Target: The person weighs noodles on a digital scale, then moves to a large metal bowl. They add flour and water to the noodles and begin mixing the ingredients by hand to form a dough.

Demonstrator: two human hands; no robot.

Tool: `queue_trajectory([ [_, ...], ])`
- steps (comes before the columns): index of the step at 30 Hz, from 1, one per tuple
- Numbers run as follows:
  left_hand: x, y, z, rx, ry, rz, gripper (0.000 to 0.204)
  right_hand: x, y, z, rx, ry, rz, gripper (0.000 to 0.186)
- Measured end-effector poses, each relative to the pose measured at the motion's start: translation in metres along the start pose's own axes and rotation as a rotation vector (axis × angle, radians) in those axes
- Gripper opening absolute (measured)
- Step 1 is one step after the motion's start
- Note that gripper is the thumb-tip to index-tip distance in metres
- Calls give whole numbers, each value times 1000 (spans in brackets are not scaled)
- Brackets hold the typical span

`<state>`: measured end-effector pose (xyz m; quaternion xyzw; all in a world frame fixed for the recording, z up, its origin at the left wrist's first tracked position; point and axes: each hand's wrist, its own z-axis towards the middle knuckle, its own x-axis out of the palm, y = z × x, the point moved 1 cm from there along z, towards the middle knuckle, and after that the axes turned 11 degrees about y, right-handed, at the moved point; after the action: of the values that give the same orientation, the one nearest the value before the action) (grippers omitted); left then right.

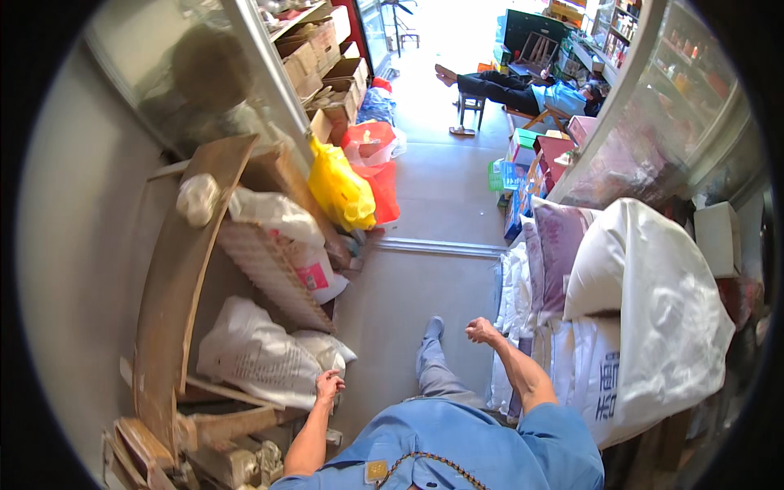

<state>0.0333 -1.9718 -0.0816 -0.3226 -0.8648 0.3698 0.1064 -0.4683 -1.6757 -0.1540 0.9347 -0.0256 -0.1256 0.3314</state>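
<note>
My left hand (329, 385) is at the lower middle beside a white sack (257, 351), with its fingers apart and slightly bent, holding nothing visible. My right hand (481, 331) hangs loosely curled, apparently empty, just left of the stacked white and purple pillows or padded bundles (596, 355). My foot in a grey shoe (433, 331) is on the grey floor (384, 294), in a passage between the piled goods.
A metal threshold (441, 245) crosses the passage. Wooden boards (192, 286) lean left; yellow (343, 188) and red bags (380, 192) sit beyond, below shelved boxes (322, 57). A person (555, 98) reclines ahead, legs up on a stool (471, 106), near colourful boxes (523, 147).
</note>
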Motion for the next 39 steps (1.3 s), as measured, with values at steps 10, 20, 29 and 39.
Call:
queue_trajectory([
  [10,171,-305,217,269,225,201,30,-222,324,213,-437,105,-60,31],
  [20,299,-649,516,360,348,246,25,-523,375,435,-153,-133,-57,26],
  [29,409,-921,812,375,435,325,27,-825,295,535,263,-305,610,19],
  [39,447,-975,952,-348,68,192,34,-1088,512,778,80,-5,366,25],
])
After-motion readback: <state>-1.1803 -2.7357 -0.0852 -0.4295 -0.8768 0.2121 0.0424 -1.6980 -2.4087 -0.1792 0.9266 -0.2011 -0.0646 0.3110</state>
